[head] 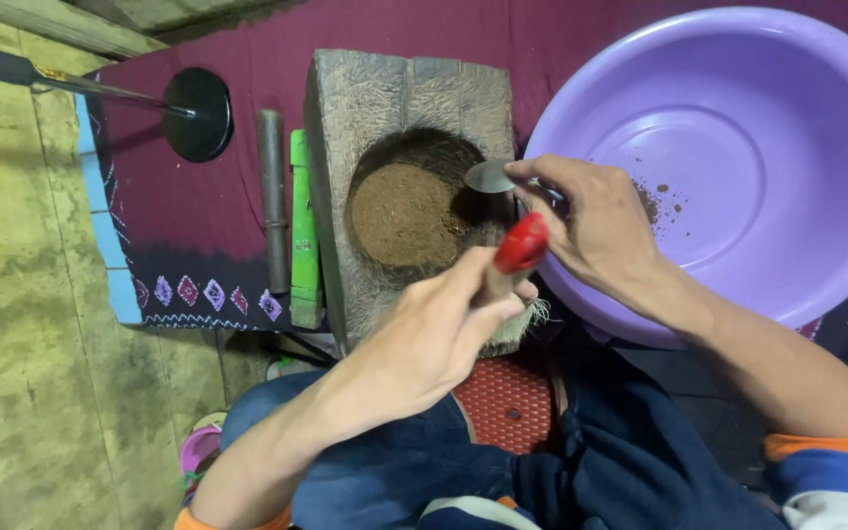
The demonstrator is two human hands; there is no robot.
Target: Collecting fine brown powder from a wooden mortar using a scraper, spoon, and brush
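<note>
A worn wooden block point(385, 88) has a round hollow filled with brown powder point(406, 214). My right hand point(591, 226) grips a metal spoon point(491, 177), its bowl hovering over the hollow's right edge. My left hand point(434, 334) is closed around a brush with a red handle point(522, 243); pale bristles point(522, 324) stick out below the fingers near the block's front edge.
A large purple plastic basin point(738, 137) with a few brown specks sits right of the block. A green stick point(301, 236) and a dark metal rod point(272, 196) lie left of it on maroon cloth point(198, 216). A black disc on a rod point(198, 113) rests far left. A red mesh mat point(507, 402) lies by my knees.
</note>
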